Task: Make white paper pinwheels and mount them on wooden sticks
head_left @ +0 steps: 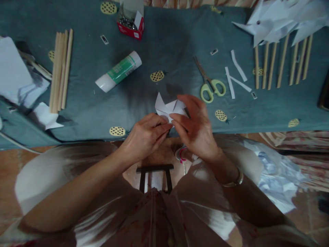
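A small white folded paper piece [168, 108], shaped like a pinwheel, is held just above the near edge of the teal cloth-covered table [167, 41]. My left hand [145, 137] pinches its lower edge with closed fingers. My right hand [196, 125] grips the paper's right side, fingers curled over it and hiding part of it. The two hands touch at the paper's middle.
On the cloth lie a glue stick [118, 71], green-handled scissors [209, 84], white paper strips [236, 77], a red box of pins [131, 24], a bundle of wooden sticks [61, 70] at left, and finished white pinwheels on sticks [280, 41] at right. Paper scraps [15, 72] lie far left.
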A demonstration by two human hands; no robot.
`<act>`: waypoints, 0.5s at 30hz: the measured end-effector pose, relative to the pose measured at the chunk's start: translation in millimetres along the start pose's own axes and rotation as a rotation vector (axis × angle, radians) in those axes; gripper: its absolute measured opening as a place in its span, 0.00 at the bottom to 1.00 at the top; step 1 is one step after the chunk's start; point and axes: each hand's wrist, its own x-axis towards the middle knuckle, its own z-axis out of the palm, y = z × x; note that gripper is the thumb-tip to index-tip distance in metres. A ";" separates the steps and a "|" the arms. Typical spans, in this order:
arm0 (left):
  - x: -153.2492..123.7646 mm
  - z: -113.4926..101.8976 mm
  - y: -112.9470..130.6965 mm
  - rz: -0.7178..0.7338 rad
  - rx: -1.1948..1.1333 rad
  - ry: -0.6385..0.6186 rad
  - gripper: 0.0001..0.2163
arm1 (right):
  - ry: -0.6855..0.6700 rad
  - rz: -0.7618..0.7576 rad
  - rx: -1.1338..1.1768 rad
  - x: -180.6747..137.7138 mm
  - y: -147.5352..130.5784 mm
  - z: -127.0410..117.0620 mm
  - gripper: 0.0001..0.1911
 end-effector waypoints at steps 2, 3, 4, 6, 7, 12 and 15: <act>0.3 0.0 0.2 0.002 0.008 0.007 0.08 | -0.041 0.030 0.024 -1.9 -0.1 1.0 0.09; 0.6 -0.1 0.5 0.005 0.009 0.008 0.07 | -0.055 0.039 0.031 -3.0 0.0 1.8 0.09; 0.9 -0.3 0.8 0.007 0.008 0.007 0.07 | -0.061 0.043 0.029 -4.1 0.1 2.9 0.10; 1.5 -0.7 1.4 0.001 0.003 0.001 0.08 | -0.047 0.018 -0.006 -6.5 0.2 5.8 0.11; 1.7 -0.9 1.8 -0.005 0.005 -0.004 0.08 | -0.028 -0.005 -0.035 -7.7 0.0 7.6 0.12; 2.3 -2.1 2.1 -0.024 0.041 -0.046 0.09 | 0.041 -0.040 -0.119 -13.7 -2.5 16.0 0.13; 2.4 -3.0 1.5 -0.021 0.057 -0.060 0.09 | 0.060 -0.038 -0.138 -15.4 -4.2 18.6 0.15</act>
